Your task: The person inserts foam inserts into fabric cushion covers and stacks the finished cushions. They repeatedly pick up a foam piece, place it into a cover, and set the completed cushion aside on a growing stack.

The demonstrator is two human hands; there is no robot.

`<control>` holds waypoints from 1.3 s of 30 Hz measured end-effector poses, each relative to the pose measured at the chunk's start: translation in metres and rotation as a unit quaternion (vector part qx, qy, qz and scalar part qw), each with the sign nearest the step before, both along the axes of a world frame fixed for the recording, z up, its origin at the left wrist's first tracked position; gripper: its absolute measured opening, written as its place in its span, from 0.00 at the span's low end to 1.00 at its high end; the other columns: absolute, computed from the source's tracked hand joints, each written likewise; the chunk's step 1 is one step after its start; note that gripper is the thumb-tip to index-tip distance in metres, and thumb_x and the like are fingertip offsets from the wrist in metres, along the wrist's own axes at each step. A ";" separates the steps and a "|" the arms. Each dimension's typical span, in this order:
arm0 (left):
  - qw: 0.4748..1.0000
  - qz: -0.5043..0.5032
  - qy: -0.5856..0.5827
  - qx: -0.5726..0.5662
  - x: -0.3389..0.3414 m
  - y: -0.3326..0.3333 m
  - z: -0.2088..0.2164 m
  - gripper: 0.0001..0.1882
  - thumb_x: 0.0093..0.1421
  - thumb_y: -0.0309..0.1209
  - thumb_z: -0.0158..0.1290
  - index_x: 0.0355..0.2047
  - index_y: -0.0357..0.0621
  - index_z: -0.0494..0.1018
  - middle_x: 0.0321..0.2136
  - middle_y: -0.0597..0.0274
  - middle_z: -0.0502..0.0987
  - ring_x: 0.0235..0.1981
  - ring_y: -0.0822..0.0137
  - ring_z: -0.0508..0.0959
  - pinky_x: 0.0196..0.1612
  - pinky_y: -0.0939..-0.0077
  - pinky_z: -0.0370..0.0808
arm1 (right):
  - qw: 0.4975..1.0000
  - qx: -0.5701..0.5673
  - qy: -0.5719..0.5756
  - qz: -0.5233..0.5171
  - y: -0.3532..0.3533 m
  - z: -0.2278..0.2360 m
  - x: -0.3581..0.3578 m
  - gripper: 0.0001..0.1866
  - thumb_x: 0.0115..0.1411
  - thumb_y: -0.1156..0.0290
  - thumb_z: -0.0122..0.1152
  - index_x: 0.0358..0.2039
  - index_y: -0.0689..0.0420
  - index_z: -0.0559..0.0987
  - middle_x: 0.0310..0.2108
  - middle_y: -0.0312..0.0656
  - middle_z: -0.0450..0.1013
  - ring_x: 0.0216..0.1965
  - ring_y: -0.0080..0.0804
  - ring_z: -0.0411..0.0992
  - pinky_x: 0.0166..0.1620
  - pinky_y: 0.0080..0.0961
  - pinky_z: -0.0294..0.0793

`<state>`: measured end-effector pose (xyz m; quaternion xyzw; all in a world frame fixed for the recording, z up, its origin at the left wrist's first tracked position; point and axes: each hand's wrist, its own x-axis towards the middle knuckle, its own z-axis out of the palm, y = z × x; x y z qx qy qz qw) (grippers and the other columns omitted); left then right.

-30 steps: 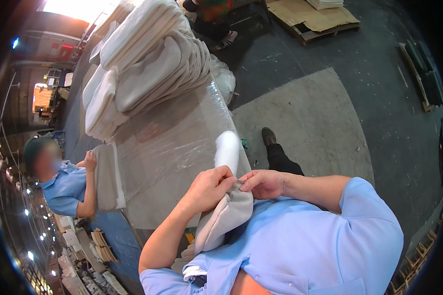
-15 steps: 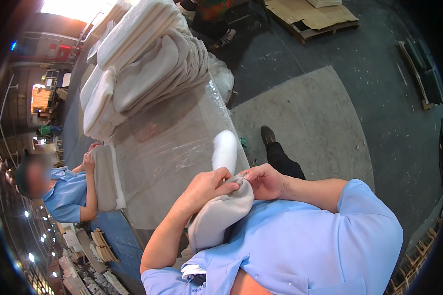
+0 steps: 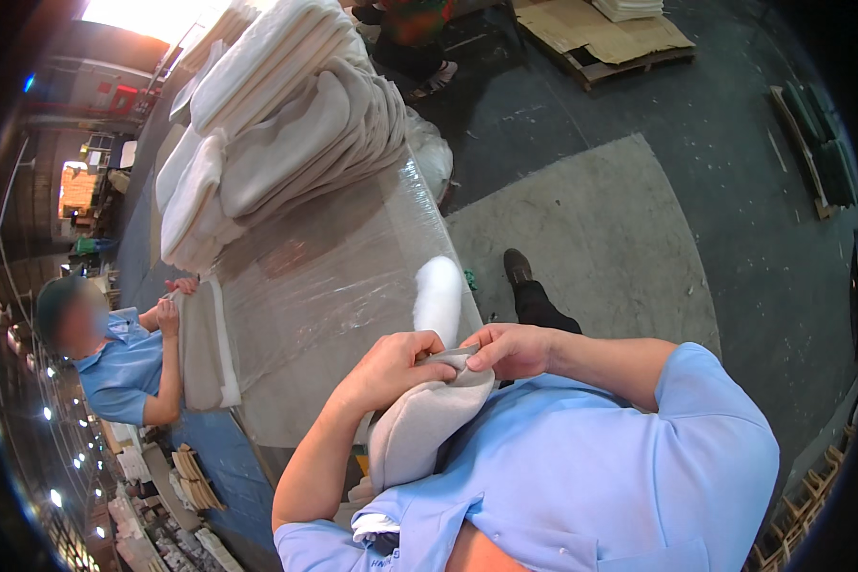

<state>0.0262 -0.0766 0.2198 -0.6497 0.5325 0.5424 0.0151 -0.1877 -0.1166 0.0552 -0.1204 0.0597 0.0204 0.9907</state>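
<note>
Left hand: your left hand (image 3: 396, 360) is curled in a closed grip on the mouth of the grey fabric cover (image 3: 419, 424), pinching its edge so the opening stays stretched
Right hand: your right hand (image 3: 510, 348) meets it from the other side, fingers closed on the same edge; with both grips at the mouth you hold the opening wide against the filling
White padding: the white padding (image 3: 439, 296) stands out of the cover's mouth and points away from you, over the near edge of the table (image 3: 334, 286); its lower part is hidden inside the cover
Cover position: the cover hangs down against your chest, between your forearms, so its weight pulls it down along the padding
Table: it is wrapped in clear plastic film, which likely keeps the fabric clean and lets it slide
Stack: a tall pile of grey and white cushions (image 3: 276, 133) lies at the far end, well apart from your hands
Co-worker: a person in a blue shirt at your left holds a flat grey piece (image 3: 200, 343) upright against the table's side with both hands
</note>
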 end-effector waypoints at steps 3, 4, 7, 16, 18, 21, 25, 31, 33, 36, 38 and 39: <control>0.999 -0.018 0.018 0.028 0.001 0.001 0.001 0.20 0.56 0.42 0.69 0.40 0.38 0.82 0.29 0.56 0.81 0.32 0.64 0.80 0.36 0.67 0.74 | 0.991 0.123 -0.045 -0.018 0.014 0.003 -0.002 0.24 0.65 0.69 0.65 0.58 0.67 0.78 0.53 0.49 0.80 0.55 0.40 0.79 0.64 0.40 0.73; 0.999 -0.022 0.025 0.037 0.002 0.003 0.000 0.22 0.56 0.44 0.69 0.41 0.39 0.82 0.29 0.54 0.81 0.33 0.60 0.81 0.36 0.65 0.74 | 0.983 0.172 -0.061 -0.021 0.018 0.005 -0.001 0.24 0.64 0.70 0.64 0.58 0.69 0.77 0.54 0.51 0.79 0.55 0.41 0.79 0.64 0.41 0.72; 0.998 -0.037 -0.005 0.045 -0.003 0.001 0.007 0.22 0.56 0.43 0.69 0.42 0.39 0.81 0.30 0.53 0.81 0.33 0.61 0.81 0.38 0.66 0.75 | 0.975 0.207 -0.077 -0.033 0.022 0.004 0.000 0.25 0.63 0.73 0.61 0.59 0.72 0.75 0.56 0.55 0.78 0.57 0.44 0.78 0.65 0.42 0.72; 0.993 -0.002 0.114 0.025 0.009 0.004 0.002 0.17 0.62 0.40 0.66 0.40 0.37 0.81 0.30 0.62 0.81 0.34 0.70 0.78 0.39 0.70 0.75 | 0.999 0.004 -0.047 -0.002 -0.008 0.015 -0.006 0.21 0.65 0.71 0.65 0.58 0.62 0.77 0.51 0.41 0.78 0.54 0.32 0.77 0.63 0.36 0.73; 0.989 0.046 0.134 0.045 0.010 0.003 -0.001 0.17 0.66 0.41 0.63 0.40 0.37 0.82 0.28 0.66 0.79 0.33 0.73 0.76 0.38 0.72 0.74 | 0.999 -0.019 -0.025 -0.008 -0.009 0.014 -0.010 0.18 0.66 0.72 0.65 0.55 0.61 0.78 0.49 0.38 0.79 0.51 0.28 0.78 0.60 0.31 0.75; 0.990 0.060 0.112 0.063 0.010 -0.004 -0.005 0.18 0.70 0.43 0.58 0.38 0.37 0.82 0.28 0.71 0.78 0.33 0.77 0.74 0.37 0.75 0.73 | 0.997 -0.064 0.012 -0.048 -0.006 0.005 -0.010 0.13 0.67 0.73 0.66 0.50 0.60 0.80 0.44 0.35 0.80 0.47 0.23 0.78 0.56 0.25 0.76; 0.985 0.135 0.079 0.073 0.003 -0.011 -0.010 0.22 0.73 0.47 0.55 0.34 0.37 0.81 0.26 0.73 0.75 0.30 0.78 0.71 0.33 0.74 0.70 | 0.959 -0.218 0.074 -0.168 0.005 0.004 -0.002 0.06 0.69 0.74 0.65 0.44 0.60 0.83 0.39 0.33 0.80 0.40 0.18 0.76 0.47 0.20 0.76; 0.988 -0.058 -0.010 0.141 -0.001 -0.039 0.003 0.22 0.71 0.47 0.56 0.33 0.39 0.81 0.22 0.68 0.74 0.27 0.74 0.70 0.32 0.69 0.69 | 0.884 -0.358 0.148 -0.260 0.010 0.023 0.004 0.06 0.68 0.73 0.64 0.41 0.62 0.83 0.37 0.33 0.80 0.37 0.17 0.74 0.42 0.19 0.74; 0.989 -0.081 -0.001 0.121 0.000 -0.043 0.004 0.20 0.70 0.45 0.58 0.32 0.39 0.80 0.21 0.67 0.73 0.26 0.73 0.70 0.32 0.69 0.69 | 0.869 -0.383 0.161 -0.269 0.008 0.025 0.003 0.06 0.68 0.73 0.65 0.41 0.62 0.83 0.36 0.33 0.80 0.37 0.17 0.74 0.42 0.19 0.74; 0.994 -0.077 0.014 0.078 -0.001 -0.047 0.005 0.18 0.69 0.42 0.59 0.31 0.38 0.79 0.21 0.65 0.73 0.26 0.73 0.70 0.32 0.68 0.69 | 0.877 -0.357 0.152 -0.282 0.006 0.025 0.001 0.06 0.68 0.73 0.66 0.41 0.61 0.83 0.35 0.32 0.79 0.37 0.17 0.73 0.41 0.20 0.74; 0.996 -0.066 0.025 0.049 -0.001 -0.046 0.005 0.17 0.68 0.40 0.60 0.32 0.37 0.79 0.21 0.62 0.73 0.27 0.71 0.70 0.32 0.68 0.69 | 0.904 -0.299 0.118 -0.283 0.004 0.023 0.001 0.05 0.68 0.72 0.66 0.40 0.59 0.84 0.35 0.31 0.79 0.36 0.17 0.73 0.41 0.20 0.74; 0.997 -0.063 0.031 0.037 0.000 -0.043 0.002 0.16 0.68 0.40 0.60 0.32 0.36 0.79 0.21 0.61 0.74 0.27 0.70 0.71 0.33 0.67 0.69 | 0.925 -0.268 0.111 -0.247 0.002 0.022 0.001 0.06 0.68 0.70 0.67 0.40 0.59 0.84 0.34 0.30 0.79 0.36 0.17 0.73 0.41 0.20 0.74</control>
